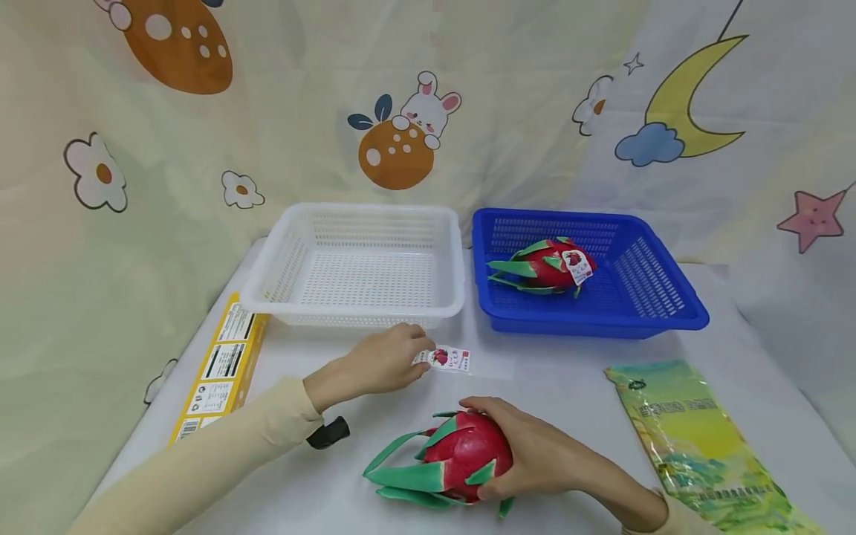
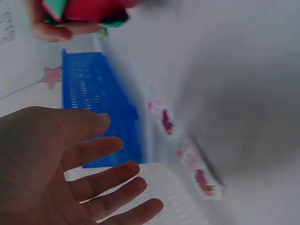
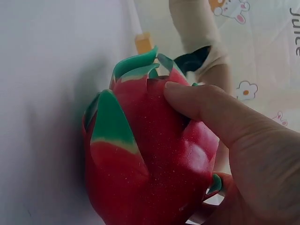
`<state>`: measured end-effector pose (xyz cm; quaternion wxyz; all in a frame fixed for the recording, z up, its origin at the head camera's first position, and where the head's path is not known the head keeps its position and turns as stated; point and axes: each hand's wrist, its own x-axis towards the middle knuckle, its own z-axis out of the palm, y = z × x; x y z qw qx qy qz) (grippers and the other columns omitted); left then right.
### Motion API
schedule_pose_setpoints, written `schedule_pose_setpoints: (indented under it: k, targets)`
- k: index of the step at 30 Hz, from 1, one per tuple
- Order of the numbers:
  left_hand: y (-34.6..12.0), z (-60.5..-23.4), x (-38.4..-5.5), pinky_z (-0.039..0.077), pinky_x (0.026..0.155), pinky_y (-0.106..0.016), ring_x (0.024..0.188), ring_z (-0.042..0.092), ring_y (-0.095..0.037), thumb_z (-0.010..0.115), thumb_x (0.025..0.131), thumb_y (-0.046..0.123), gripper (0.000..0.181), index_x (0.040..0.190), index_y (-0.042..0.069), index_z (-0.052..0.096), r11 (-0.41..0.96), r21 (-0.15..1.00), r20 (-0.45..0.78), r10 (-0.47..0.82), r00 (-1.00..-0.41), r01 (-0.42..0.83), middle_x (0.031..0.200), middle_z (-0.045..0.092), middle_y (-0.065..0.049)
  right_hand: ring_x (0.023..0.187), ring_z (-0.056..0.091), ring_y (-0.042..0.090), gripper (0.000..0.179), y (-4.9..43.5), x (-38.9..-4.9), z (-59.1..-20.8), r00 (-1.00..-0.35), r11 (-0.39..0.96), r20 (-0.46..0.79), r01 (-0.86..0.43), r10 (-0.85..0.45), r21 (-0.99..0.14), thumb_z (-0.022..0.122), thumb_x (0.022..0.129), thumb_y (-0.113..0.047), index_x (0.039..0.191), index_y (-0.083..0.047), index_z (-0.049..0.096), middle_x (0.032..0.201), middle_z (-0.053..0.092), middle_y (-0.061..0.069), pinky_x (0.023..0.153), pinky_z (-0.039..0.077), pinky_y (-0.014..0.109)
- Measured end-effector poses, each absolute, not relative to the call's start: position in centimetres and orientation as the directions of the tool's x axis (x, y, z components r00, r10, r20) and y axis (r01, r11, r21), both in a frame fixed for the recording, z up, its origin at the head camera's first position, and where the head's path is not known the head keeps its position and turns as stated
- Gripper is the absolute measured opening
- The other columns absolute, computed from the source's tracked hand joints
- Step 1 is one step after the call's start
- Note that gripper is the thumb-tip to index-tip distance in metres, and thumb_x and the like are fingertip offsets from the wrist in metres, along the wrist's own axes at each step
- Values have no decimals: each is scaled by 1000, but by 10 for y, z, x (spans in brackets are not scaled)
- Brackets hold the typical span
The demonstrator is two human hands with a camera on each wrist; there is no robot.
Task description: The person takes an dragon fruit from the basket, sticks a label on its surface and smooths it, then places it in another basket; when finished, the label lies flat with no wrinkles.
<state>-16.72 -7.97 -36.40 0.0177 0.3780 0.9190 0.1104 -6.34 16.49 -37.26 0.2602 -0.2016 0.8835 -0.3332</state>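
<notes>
My right hand [image 1: 535,449] grips a red dragon fruit [image 1: 468,455] with green scales, low over the white table in the head view. Its thumb [image 3: 201,105] presses on the fruit's red skin in the right wrist view. At the front of the white basket, my left hand [image 1: 384,360] reaches beside a strip of printed dragon fruit labels [image 1: 451,358]. The left wrist view has that hand's fingers [image 2: 110,180] spread, with nothing held and the labels [image 2: 199,173] apart from them. A second dragon fruit [image 1: 545,265], bearing a label, lies in the blue basket.
Behind my hands stand a white basket [image 1: 361,310] and, to its right, a blue basket [image 1: 588,325]. A long yellow box [image 1: 224,360] lies at the left, and a green-yellow packet [image 1: 709,446] at the right. A patterned curtain [image 1: 301,134] hangs at the back.
</notes>
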Motion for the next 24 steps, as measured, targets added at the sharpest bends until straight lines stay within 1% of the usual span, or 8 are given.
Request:
schedule_pose_setpoints:
  k: [4,6,9,11,14,17,20,24]
  targets:
    - [-85,-395,-176,52,95,-40,112,59,-29,68,88,14,28,114,7,68,684,155,-8,723,-691,713,120,63,-13,123,49,27,97,166,-68,-370,-760,682,-348,-167,-549,-712,84,69,-43,148,-20,32,136,48,1,82,58,42]
    - [-88,-402,-180,50,97,-42,114,58,-32,67,87,11,27,113,5,68,666,171,-36,741,-670,727,123,62,-15,127,47,31,95,172,-75,-367,-730,641,-358,-141,-582,-755,83,73,-42,149,-18,32,140,47,5,88,56,46]
    - [-90,-406,-182,49,99,-42,117,56,-33,65,88,10,27,115,6,67,651,197,-80,756,-649,734,127,59,-15,130,46,38,79,181,-97,-363,-705,572,-333,-125,-626,-810,76,82,-38,146,-10,38,141,49,13,97,50,51]
    - [-90,-407,-182,48,101,-42,119,55,-33,65,89,11,28,117,6,67,654,219,-97,753,-650,724,128,58,-14,128,49,39,64,183,-116,-363,-729,567,-287,-165,-621,-807,68,89,-36,140,-4,45,139,52,17,99,48,53]
    - [-88,-406,-180,49,99,-42,120,54,-31,65,89,12,29,117,8,67,655,226,-106,752,-651,721,129,58,-13,120,56,36,49,175,-143,-368,-800,662,-188,-310,-569,-682,62,94,-34,131,-2,56,129,60,18,96,51,51]
    - [-86,-406,-176,52,96,-42,121,54,-31,65,89,13,29,118,9,68,658,222,-115,750,-651,719,129,58,-12,115,60,32,42,158,-161,-378,-845,779,-115,-418,-522,-467,64,93,-30,126,-4,61,124,63,15,92,54,47]
    - [-85,-405,-173,52,95,-41,122,53,-29,65,90,14,29,118,11,68,665,209,-118,745,-656,717,130,58,-10,115,61,30,43,141,-172,-388,-852,826,-72,-478,-519,-299,69,89,-27,126,-6,62,125,63,13,93,53,45]
    - [-84,-405,-171,52,96,-40,122,55,-28,66,90,13,28,117,12,69,663,191,-107,748,-656,724,129,59,-9,108,62,26,39,124,-181,-401,-841,836,-55,-526,-539,-156,73,86,-28,119,-9,67,118,65,10,89,55,41]
